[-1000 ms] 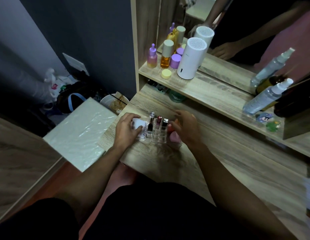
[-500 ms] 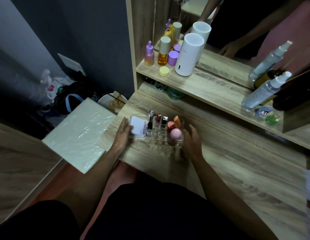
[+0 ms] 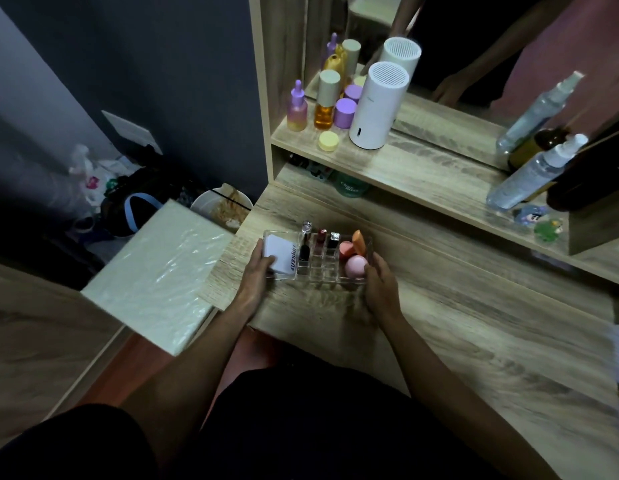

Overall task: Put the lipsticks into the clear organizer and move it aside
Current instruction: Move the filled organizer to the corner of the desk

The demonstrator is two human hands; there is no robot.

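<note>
The clear organizer (image 3: 320, 275) sits on the wooden desk near its left front corner. Three lipsticks stand upright in its slots: a silver-capped one (image 3: 305, 237), a dark red one (image 3: 321, 235) and a black one (image 3: 333, 239). A white compact (image 3: 282, 258) lies in its left compartment, and pink and orange sponges (image 3: 355, 256) fill the right one. My left hand (image 3: 258, 277) holds the organizer's left end, thumb over the compact. My right hand (image 3: 379, 282) presses against its right end.
A shelf above the desk carries small bottles (image 3: 325, 105), a white cylinder (image 3: 377, 105) and spray bottles (image 3: 533, 174), backed by a mirror. A cream padded stool (image 3: 155, 268) stands left of the desk. A bin (image 3: 220, 206) and bags lie on the floor.
My right hand came off the top of the organizer and dropped to its right end. My left hand slid down to its left end. The sponges are now uncovered.
</note>
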